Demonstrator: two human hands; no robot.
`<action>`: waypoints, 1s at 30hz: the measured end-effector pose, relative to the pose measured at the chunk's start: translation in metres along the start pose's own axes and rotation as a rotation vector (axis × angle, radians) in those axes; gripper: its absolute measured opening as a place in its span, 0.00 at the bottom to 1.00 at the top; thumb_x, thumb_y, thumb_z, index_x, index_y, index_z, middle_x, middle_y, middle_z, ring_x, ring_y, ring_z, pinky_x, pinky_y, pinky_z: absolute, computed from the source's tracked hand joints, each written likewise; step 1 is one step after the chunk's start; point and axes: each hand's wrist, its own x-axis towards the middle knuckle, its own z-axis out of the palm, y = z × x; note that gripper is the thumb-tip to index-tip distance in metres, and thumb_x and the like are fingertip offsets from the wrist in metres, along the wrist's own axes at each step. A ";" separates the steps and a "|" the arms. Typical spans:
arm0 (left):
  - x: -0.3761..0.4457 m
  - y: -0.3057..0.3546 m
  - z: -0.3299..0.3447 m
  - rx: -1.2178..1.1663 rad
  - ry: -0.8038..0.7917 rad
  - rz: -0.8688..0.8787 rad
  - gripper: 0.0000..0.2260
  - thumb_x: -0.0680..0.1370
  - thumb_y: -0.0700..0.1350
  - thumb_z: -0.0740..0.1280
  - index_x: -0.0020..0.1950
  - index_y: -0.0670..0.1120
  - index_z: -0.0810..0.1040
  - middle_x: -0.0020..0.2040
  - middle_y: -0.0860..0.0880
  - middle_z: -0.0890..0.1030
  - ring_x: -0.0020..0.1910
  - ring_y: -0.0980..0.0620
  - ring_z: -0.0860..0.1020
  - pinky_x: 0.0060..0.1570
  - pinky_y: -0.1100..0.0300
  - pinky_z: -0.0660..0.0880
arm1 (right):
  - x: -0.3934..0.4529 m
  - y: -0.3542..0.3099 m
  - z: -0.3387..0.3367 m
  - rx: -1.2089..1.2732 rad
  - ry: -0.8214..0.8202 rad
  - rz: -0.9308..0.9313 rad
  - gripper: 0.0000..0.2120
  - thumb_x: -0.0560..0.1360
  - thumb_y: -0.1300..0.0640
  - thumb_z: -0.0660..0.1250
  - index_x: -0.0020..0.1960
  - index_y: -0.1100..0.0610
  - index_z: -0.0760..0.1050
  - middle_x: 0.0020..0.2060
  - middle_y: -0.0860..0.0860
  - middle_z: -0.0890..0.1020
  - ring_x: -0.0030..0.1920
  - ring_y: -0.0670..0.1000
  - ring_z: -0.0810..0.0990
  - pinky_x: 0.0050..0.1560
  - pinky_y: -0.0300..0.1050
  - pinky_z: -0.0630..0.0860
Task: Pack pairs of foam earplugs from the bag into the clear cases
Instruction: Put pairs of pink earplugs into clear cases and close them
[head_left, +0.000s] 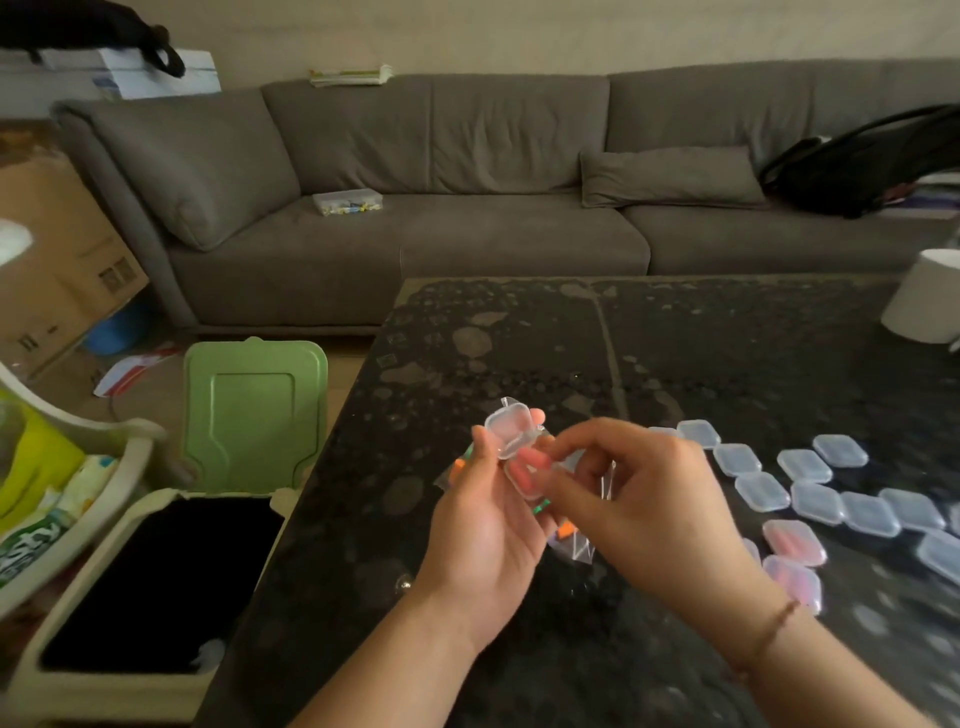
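Note:
My left hand (491, 525) holds an open clear case (511, 431) above the dark table, its lid tipped up, with pink foam earplugs (524, 475) in its lower half. A clear plastic bag (576, 545) with orange and green earplugs hangs under both hands. The fingers of my right hand (644, 509) pinch at the case's right side, against the earplugs. Several closed empty clear cases (810, 491) lie in rows on the table to the right. Two closed cases holding pink earplugs (795, 543) lie nearer to me, by my right wrist.
The dark patterned table (649, 353) reaches to a grey sofa (415, 208). A white cylinder (922, 296) stands at its far right. Left of the table an open bin (156, 582) with a raised green lid (254, 415) stands on the floor, beside cardboard boxes.

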 end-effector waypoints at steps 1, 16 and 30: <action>-0.001 -0.001 0.001 0.002 -0.008 -0.002 0.25 0.78 0.59 0.57 0.66 0.43 0.76 0.55 0.39 0.81 0.56 0.42 0.81 0.60 0.47 0.75 | 0.000 0.001 0.002 -0.014 -0.006 0.013 0.08 0.67 0.37 0.72 0.40 0.40 0.80 0.30 0.40 0.80 0.29 0.43 0.78 0.27 0.37 0.68; 0.003 0.003 -0.007 -0.117 -0.083 -0.149 0.20 0.79 0.51 0.63 0.64 0.39 0.80 0.54 0.38 0.82 0.48 0.45 0.83 0.53 0.49 0.79 | 0.008 0.015 -0.017 -0.201 -0.059 -0.140 0.28 0.66 0.31 0.67 0.63 0.38 0.73 0.50 0.36 0.78 0.46 0.39 0.76 0.41 0.36 0.73; 0.000 0.019 -0.011 0.233 -0.156 0.031 0.31 0.75 0.43 0.69 0.75 0.60 0.65 0.70 0.44 0.76 0.60 0.44 0.82 0.55 0.53 0.81 | -0.001 0.034 0.007 -0.377 -0.082 -0.438 0.15 0.69 0.45 0.76 0.53 0.42 0.78 0.63 0.43 0.77 0.62 0.50 0.75 0.46 0.50 0.80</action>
